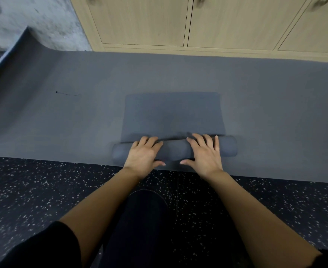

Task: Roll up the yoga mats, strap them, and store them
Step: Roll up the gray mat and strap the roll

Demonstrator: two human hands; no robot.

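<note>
A small grey-blue yoga mat [173,113] lies on top of a much larger grey mat [62,122]. Its near end is wound into a roll [175,151] that runs left to right. My left hand [144,153] presses flat on the left part of the roll, fingers spread, thumb on the near side. My right hand [204,153] presses on the right part the same way. The unrolled stretch of the small mat reaches away from me toward the cabinets.
Light wooden cabinet doors [145,22] stand along the far edge of the big mat. The big mat's left end [24,47] curls up against a grey wall. Dark speckled floor [33,190] lies near me, with my dark-trousered knee [145,209] between my arms.
</note>
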